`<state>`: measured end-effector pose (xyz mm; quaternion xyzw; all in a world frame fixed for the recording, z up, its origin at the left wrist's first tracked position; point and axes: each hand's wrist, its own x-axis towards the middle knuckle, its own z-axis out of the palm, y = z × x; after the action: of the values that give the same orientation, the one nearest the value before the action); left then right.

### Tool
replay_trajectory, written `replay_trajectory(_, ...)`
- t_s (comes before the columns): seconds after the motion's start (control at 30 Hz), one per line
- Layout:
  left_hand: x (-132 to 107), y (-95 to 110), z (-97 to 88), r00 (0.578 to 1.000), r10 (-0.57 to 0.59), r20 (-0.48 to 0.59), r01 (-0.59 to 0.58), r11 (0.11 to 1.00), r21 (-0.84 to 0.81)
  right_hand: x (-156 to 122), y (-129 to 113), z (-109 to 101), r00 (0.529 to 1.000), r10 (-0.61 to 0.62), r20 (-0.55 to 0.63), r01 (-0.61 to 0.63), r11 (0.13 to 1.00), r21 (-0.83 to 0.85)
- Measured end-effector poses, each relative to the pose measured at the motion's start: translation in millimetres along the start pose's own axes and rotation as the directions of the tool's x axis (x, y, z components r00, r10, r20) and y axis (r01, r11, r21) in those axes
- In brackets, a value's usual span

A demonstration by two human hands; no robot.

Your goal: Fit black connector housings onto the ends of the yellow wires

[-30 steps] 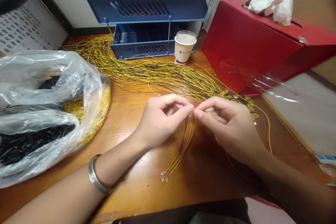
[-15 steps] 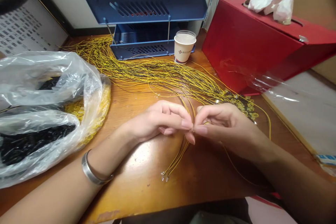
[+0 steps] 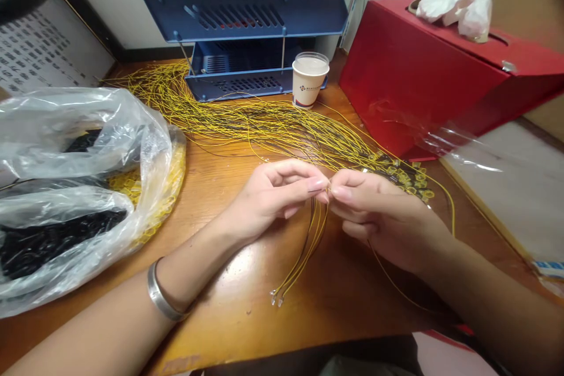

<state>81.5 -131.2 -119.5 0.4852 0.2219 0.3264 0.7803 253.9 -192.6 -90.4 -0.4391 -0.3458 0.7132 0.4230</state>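
my left hand [image 3: 268, 197] and right hand [image 3: 379, 214] pinch thin yellow wires [image 3: 308, 244] (maybe a ring too) near the far wire pile [image 3: 273, 126].

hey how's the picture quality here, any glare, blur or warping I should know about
Head view: sharp at the centre, where left hand and right hand pinch yellow wires; glare patches on the wooden table and plastic bag; wide-angle warping bends the red box edges.

Warm indoor light, glare on the table [image 3: 247, 282], edges bowed by wide-angle distortion.
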Motion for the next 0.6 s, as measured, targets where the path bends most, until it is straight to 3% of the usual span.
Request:
replay_trajectory(0.27, -1.6, -5.7, 10.9, 0.996, 0.029, -0.088, -0.029, 1.000, -0.003, -3.1, 8.7, 1.8, 0.962, -0.221, -0.161, 0.203, 0.972, -0.122)
replay_trajectory(0.4, -2.1, -7.7, 12.7, 0.994, 0.036, -0.107, -0.035, 0.999, 0.016, -3.2, 12.2, 1.4, 0.940, -0.268, -0.211, 0.241, 0.959, -0.147)
replay_trajectory(0.6, -2.5, -5.5, 14.4, 0.963, 0.233, -0.138, -0.191, 0.945, 0.266, -1.7, 13.6, 0.0, 0.944, -0.252, -0.214, 0.226, 0.964, -0.138)
